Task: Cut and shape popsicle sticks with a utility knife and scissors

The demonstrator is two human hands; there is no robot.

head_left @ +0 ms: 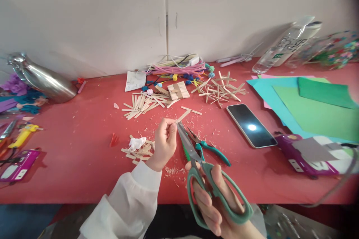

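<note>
Between its thumb and fingers my left hand (166, 140) pinches a thin wooden stick (183, 115) that points up and to the right. My right hand (214, 199) is wrapped in the handles of green-handled scissors (190, 146), whose blade tips touch or nearly touch the stick's lower end. Teal-handled pliers (214, 152) lie just beyond the scissors, with a green tool partly hidden under the blades. Wood shavings (172, 171) are scattered around. Left of my left hand, a crumpled white tissue (137, 143) rests on cut stick pieces (144, 152).
Piles of sticks (140, 104) and crossed sticks (221, 89) lie behind my hands. On the right are a phone (251, 125), coloured sheets (291, 101), a purple device (305, 157) and a bottle (280, 50). A steel jug (46, 78) and yellow glue gun (24, 136) are left.
</note>
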